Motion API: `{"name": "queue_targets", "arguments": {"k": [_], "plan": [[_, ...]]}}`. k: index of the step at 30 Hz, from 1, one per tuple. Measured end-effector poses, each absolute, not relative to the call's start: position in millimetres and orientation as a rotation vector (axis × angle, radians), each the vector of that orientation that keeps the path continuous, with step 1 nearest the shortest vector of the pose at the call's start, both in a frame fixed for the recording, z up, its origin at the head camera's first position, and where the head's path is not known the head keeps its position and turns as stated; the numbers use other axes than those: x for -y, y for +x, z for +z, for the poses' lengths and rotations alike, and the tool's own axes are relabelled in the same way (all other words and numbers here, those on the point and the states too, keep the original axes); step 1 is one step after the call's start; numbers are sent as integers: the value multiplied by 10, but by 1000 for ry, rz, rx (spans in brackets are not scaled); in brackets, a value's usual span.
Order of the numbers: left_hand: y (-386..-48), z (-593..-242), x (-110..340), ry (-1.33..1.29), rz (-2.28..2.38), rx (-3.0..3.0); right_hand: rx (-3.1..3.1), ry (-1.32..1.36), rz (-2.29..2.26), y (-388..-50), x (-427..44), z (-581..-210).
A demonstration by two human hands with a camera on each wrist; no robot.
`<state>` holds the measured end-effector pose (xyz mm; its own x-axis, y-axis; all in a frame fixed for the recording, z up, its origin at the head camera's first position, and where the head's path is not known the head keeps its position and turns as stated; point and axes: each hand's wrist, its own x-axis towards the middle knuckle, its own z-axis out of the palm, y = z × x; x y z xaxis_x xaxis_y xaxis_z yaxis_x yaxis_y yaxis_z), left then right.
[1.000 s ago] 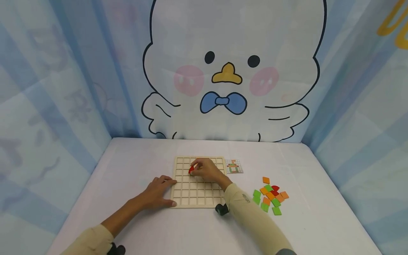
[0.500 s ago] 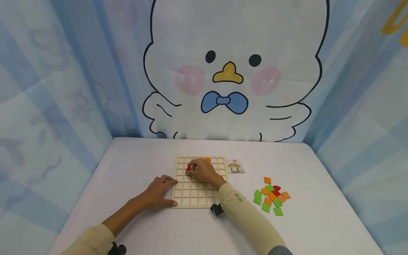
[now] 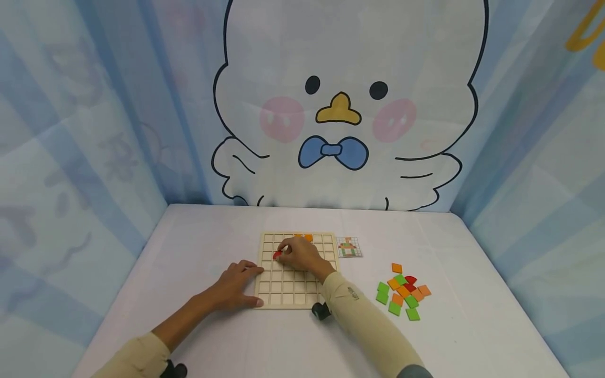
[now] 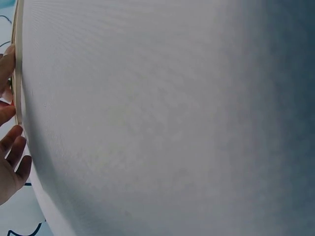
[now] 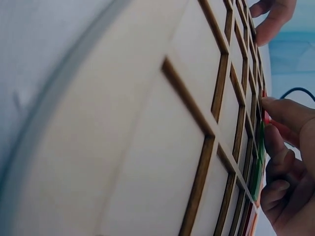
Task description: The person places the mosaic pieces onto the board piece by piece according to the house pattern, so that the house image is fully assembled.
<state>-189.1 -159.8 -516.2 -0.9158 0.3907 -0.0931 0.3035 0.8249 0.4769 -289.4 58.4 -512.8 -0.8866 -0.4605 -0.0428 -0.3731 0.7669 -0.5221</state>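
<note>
My right hand [image 3: 300, 253] pinches a small red tile with a curved edge [image 3: 276, 255] between thumb and fingers. The tile is over the upper left cells of a wooden grid board [image 3: 283, 287]. Two orange tiles [image 3: 308, 238] lie in the board's far row, partly behind that hand. Green tiles [image 5: 258, 172] also show in the grid in the right wrist view, beside the fingers. At the board's left edge, my left hand [image 3: 235, 286] rests with fingers and thumb spread, their tips touching the frame.
A printed pattern card [image 3: 350, 247] lies against the board's right side. Farther right, several loose orange, green and red tiles [image 3: 413, 314] are spread on the white table [image 3: 212, 226]. A curtain with a cartoon bird [image 3: 340, 52] stands behind the table.
The right hand has shifted slightly left with the red tile, which now appears flatter on the board. Orange tiles in the far row have come into view. The left hand stays put.
</note>
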Motion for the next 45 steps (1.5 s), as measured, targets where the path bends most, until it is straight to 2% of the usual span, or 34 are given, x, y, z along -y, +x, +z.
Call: {"name": "queue_targets", "arguments": {"k": [45], "plan": [[-1890, -5164, 1600, 534, 697, -2831, -2762, -661, -792, -2888, -562, -5073]]}}
